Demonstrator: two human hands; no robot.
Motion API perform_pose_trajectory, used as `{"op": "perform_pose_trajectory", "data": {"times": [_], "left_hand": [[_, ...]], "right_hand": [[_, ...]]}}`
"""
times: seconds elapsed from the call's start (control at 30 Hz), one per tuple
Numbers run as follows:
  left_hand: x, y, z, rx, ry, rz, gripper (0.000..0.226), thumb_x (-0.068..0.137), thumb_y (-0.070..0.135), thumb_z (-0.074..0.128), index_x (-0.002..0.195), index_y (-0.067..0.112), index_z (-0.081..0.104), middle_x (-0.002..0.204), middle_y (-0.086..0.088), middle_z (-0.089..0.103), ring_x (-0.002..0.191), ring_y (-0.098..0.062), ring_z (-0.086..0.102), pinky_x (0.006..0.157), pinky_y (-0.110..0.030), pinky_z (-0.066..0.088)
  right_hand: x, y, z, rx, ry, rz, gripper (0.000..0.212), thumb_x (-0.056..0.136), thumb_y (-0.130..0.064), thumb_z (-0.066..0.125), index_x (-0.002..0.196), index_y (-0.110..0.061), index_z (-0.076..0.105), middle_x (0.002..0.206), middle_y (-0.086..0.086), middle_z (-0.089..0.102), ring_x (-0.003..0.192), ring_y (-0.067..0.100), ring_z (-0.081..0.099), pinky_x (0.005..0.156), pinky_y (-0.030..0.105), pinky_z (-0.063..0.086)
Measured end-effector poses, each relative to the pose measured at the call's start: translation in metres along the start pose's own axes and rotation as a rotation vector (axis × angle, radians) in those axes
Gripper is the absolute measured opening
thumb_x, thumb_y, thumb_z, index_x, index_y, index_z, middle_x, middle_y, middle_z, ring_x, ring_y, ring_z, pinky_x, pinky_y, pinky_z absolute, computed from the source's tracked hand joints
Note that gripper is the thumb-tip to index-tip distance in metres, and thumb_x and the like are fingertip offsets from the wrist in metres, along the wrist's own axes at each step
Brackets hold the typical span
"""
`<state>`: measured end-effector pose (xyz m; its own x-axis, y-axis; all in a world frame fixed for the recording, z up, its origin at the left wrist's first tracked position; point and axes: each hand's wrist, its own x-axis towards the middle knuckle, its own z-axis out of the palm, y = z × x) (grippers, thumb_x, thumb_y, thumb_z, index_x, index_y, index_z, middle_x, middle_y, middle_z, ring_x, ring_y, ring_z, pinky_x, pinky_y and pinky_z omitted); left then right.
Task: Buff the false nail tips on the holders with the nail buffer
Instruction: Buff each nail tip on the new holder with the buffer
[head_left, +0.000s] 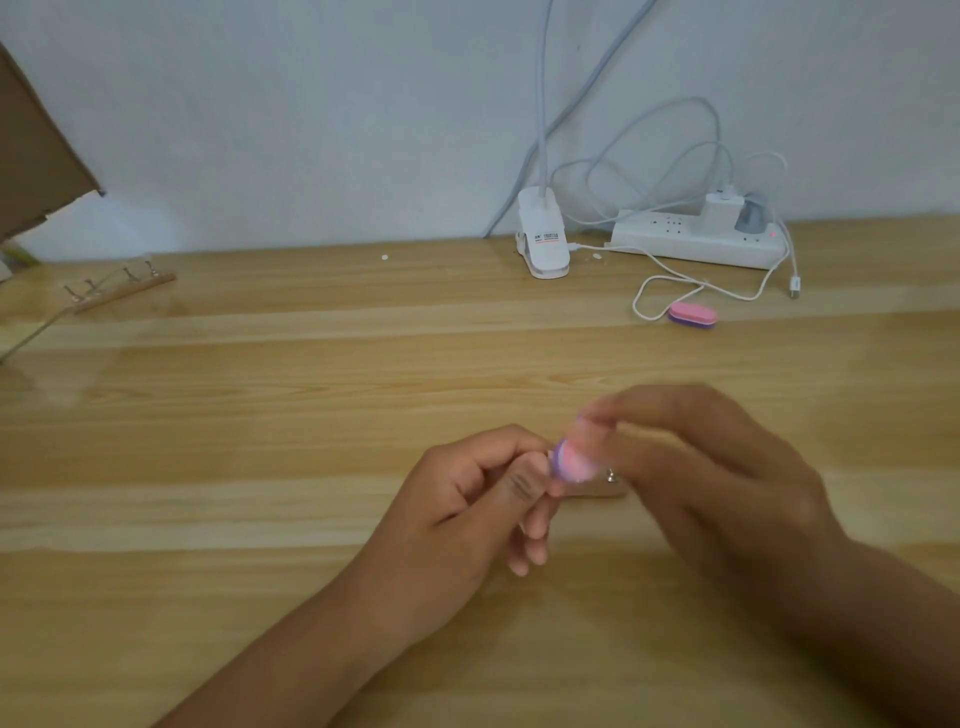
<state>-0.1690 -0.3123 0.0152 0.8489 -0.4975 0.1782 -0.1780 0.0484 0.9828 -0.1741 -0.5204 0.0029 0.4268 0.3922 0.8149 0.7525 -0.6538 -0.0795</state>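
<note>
My right hand (711, 478) pinches a small pink and purple nail buffer (571, 460) and is blurred with motion. The buffer sits against the fingertips of my left hand (467, 514), whose fingers are curled around something small that I cannot make out. Beneath the hands lies a wooden holder strip (597, 491) with a metal clip (610, 475) showing; most of it is hidden. A second wooden holder (124, 293) with several metal clips rests at the far left of the table.
A second pink and purple buffer (692, 315) lies at the back right beside a white cable (675, 283). Behind it stand a white power strip (696, 239) and a clip lamp base (543, 239). A cardboard box (36, 150) is at the far left.
</note>
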Motion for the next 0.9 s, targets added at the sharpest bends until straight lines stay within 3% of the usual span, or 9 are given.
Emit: {"op": "perform_pose_trajectory", "data": {"times": [0.13,0.27,0.37,0.47,0.63,0.73,0.83,0.9], "left_hand": [[0.001,0.0,0.0,0.013,0.011,0.013,0.023,0.095,0.021,0.046,0.081,0.013,0.062,0.065,0.001,0.055,0.057,-0.016,0.057,0.048,-0.029,0.047],[-0.001,-0.004,0.001,0.053,0.01,-0.015,0.018,0.095,0.019,0.047,0.085,0.016,0.062,0.067,0.003,0.056,0.055,-0.014,0.055,0.043,-0.029,0.044],[-0.002,-0.004,0.001,0.091,-0.004,-0.008,0.021,0.095,0.022,0.048,0.084,0.022,0.065,0.064,0.007,0.055,0.051,-0.012,0.053,0.044,-0.027,0.042],[0.0,-0.006,-0.001,0.104,0.006,-0.01,0.02,0.096,0.025,0.049,0.09,0.015,0.065,0.066,0.009,0.053,0.05,-0.012,0.053,0.043,-0.026,0.041],[0.0,-0.008,-0.001,0.121,-0.002,0.014,0.017,0.093,0.033,0.052,0.086,0.027,0.067,0.063,0.005,0.055,0.053,-0.011,0.053,0.046,-0.027,0.043],[0.001,-0.008,-0.002,0.11,0.013,0.026,0.019,0.09,0.034,0.054,0.086,0.022,0.067,0.068,0.002,0.056,0.058,-0.01,0.055,0.047,-0.028,0.045],[0.0,-0.007,-0.003,0.099,0.011,0.043,0.016,0.088,0.034,0.058,0.088,0.023,0.07,0.07,-0.006,0.058,0.06,-0.011,0.055,0.048,-0.029,0.047],[-0.001,-0.008,-0.003,0.103,0.015,0.047,0.013,0.09,0.031,0.06,0.089,0.023,0.071,0.071,0.001,0.06,0.06,-0.009,0.056,0.048,-0.028,0.047]], "right_hand": [[0.003,0.011,-0.003,-0.011,0.056,0.161,0.027,0.089,0.005,0.064,0.113,-0.006,0.07,0.11,0.011,0.069,0.101,0.023,0.067,0.092,0.029,0.051],[0.0,-0.01,0.004,0.095,0.032,0.07,0.025,0.097,-0.002,0.059,0.118,-0.012,0.065,0.114,0.007,0.067,0.106,0.016,0.063,0.095,0.023,0.046],[-0.001,-0.009,0.005,0.068,-0.023,-0.022,0.028,0.096,0.002,0.056,0.119,-0.011,0.065,0.11,0.013,0.068,0.102,0.021,0.064,0.092,0.024,0.048],[-0.001,-0.001,0.004,0.055,-0.036,0.021,0.033,0.09,0.009,0.06,0.116,-0.008,0.069,0.109,0.015,0.068,0.1,0.025,0.066,0.086,0.033,0.052],[-0.001,-0.007,0.006,0.113,-0.027,0.01,0.021,0.099,-0.004,0.057,0.114,-0.008,0.071,0.112,0.007,0.067,0.102,0.017,0.065,0.09,0.025,0.049],[0.0,0.001,0.003,0.094,-0.015,0.087,0.026,0.09,0.006,0.063,0.112,-0.006,0.072,0.111,0.011,0.069,0.1,0.02,0.067,0.085,0.033,0.054],[0.0,-0.011,0.007,0.106,-0.015,0.03,0.028,0.094,0.001,0.059,0.119,-0.01,0.067,0.112,0.009,0.067,0.104,0.018,0.064,0.091,0.024,0.049],[-0.001,-0.008,0.005,0.068,-0.047,0.019,0.027,0.096,0.0,0.057,0.119,-0.009,0.069,0.112,0.01,0.068,0.103,0.019,0.065,0.092,0.023,0.048]]}}
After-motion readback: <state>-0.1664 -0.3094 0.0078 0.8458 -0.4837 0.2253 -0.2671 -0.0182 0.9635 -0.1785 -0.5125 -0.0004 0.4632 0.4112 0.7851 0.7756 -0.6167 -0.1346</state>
